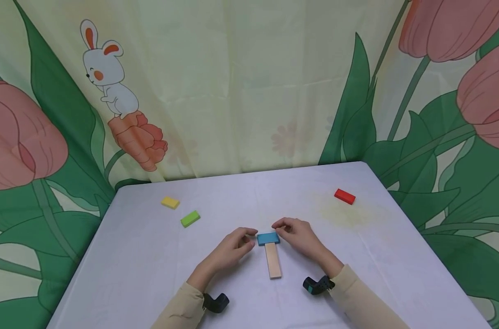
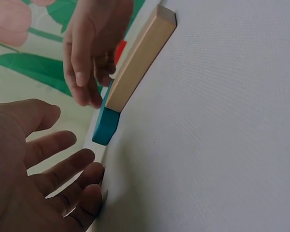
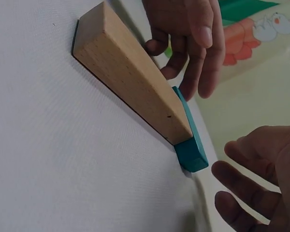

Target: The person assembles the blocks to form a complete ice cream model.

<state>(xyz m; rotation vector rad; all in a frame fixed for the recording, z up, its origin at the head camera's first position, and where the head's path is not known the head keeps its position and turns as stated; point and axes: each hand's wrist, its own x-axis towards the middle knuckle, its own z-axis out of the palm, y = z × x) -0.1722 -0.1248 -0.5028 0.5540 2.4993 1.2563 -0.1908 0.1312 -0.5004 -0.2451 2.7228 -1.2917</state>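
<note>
A blue block point(image 1: 268, 238) lies crosswise against the far end of a plain wooden block point(image 1: 273, 261), so the two form a T on the table. To the left of the blue block is my left hand point(image 1: 233, 247), fingers loosely bent and apart from it in the left wrist view. My right hand point(image 1: 300, 235) hovers at the blue block's right end. In the right wrist view a gap shows between the right fingers point(image 3: 244, 186) and the blue block point(image 3: 192, 153). Neither hand holds anything.
A yellow block point(image 1: 170, 202) and a green block point(image 1: 190, 219) lie at the back left of the white-covered table point(image 1: 130, 256). At the back right is a red block point(image 1: 345, 196). Behind the table hangs a printed curtain point(image 1: 241, 91).
</note>
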